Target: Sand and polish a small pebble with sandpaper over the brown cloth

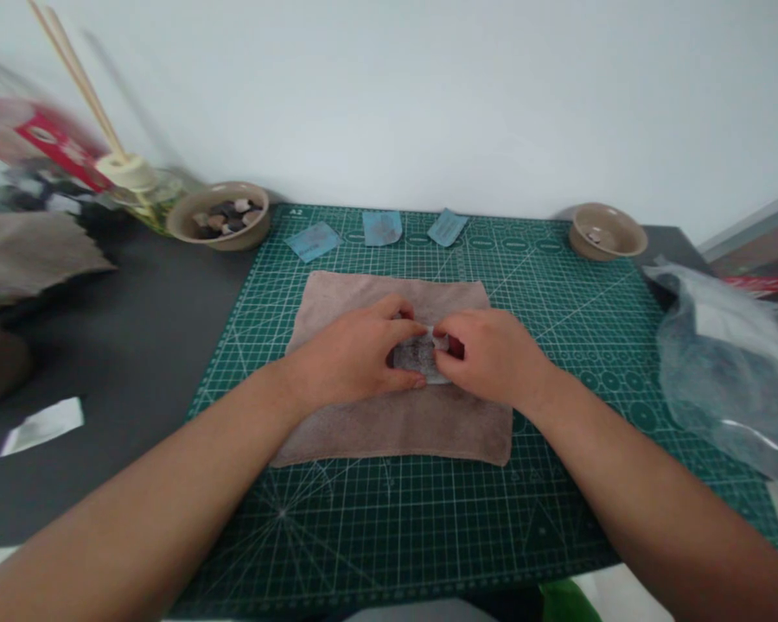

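A small grey speckled piece of sandpaper (415, 355) lies on a pinkish-brown cloth (395, 432) in the middle of the cutting mat. My left hand (356, 350) holds the sandpaper down at its left side, thumb and forefinger apart along its near and far edges. Pinched between the thumb and fingers of my right hand (493, 354) is a small pale stone (441, 343), touching or just over the sandpaper's right part. My fingers hide some of the stone and of the sheet's edges.
Along the green mat's (363, 518) far edge lie blue paper squares (382, 228). A bowl of stones (219, 242) stands far left, another bowl (606, 246) far right. A reed diffuser (130, 177) is at left, a plastic bag (726, 371) at right, a white scrap (43, 426) near left.
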{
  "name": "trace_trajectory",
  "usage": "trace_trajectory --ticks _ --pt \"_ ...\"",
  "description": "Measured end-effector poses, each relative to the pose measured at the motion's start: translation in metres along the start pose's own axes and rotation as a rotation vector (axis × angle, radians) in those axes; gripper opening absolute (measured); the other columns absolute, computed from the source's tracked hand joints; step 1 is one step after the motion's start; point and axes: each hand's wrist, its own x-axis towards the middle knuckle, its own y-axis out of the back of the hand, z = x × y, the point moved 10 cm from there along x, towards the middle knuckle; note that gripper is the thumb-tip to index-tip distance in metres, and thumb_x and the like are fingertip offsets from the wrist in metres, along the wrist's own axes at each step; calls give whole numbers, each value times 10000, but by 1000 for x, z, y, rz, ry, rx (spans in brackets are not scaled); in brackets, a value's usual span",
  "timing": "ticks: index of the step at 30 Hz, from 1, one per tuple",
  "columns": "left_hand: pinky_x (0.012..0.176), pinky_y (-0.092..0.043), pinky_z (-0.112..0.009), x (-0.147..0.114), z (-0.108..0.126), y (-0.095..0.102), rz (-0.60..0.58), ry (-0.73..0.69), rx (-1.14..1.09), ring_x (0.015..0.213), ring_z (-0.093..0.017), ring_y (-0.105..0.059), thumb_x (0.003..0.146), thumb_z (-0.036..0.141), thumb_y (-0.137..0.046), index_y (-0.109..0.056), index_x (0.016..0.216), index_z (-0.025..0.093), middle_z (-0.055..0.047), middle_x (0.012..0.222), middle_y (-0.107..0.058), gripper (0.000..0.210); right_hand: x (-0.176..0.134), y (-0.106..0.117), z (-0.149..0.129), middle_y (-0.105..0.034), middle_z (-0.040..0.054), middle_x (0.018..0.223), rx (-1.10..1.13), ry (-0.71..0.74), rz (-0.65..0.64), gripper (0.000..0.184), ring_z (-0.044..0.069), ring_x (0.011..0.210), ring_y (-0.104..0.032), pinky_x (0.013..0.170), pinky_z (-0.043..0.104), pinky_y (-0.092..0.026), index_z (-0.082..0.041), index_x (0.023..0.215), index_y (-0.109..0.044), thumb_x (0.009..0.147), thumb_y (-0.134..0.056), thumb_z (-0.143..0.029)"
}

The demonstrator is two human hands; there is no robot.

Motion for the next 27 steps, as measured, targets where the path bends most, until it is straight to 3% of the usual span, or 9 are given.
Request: trace_trajectory --ticks 7,13,18,23,27 --pt "941 -520 -426 1 3 1 9 -14 10 1066 -282 -641 808 488 -753 -695 1218 233 -88 1265 -598 487 -1 -2 -3 -658 49 810 6 7 9 189 184 733 -568 660 327 -346 -163 877 -720 866 -578 -286" --pt "886 -526 -401 1 4 1 19 -29 19 980 -248 -641 828 402 -725 -719 1056 205 -77 1158 -612 301 -2 -12 -19 -671 53 822 58 107 -58 170 178 735 -564 658 320 -351 -161 854 -705 852 -566 -258" --pt "916 -523 -407 0 3 2 28 -28 -12 1033 -268 -638 796 468 -761 -700 1198 243 -79 1230 -607 465 -1 -4 -7 -666 53 793 -5 15 -8 186 175 696 -547 630 322 -331 -162 839 -713 853 -569 -278" --pt "881 -530 -412 1 4 2 24 -22 -8 985 -260 -646 814 396 -730 -724 1079 206 -81 1182 -614 326 -2 -10 -18 -693 62 863 59 108 -47 210 180 742 -582 656 319 -364 -157 898 -727 862 -550 -265" --pt "916 -523 -422 1 4 2 18 -21 -4 1044 -278 -642 806 438 -749 -707 1184 227 -86 1234 -604 435 -1 -8 -10 -668 49 788 15 38 -23 180 180 705 -566 630 328 -338 -167 821 -703 844 -557 -270"
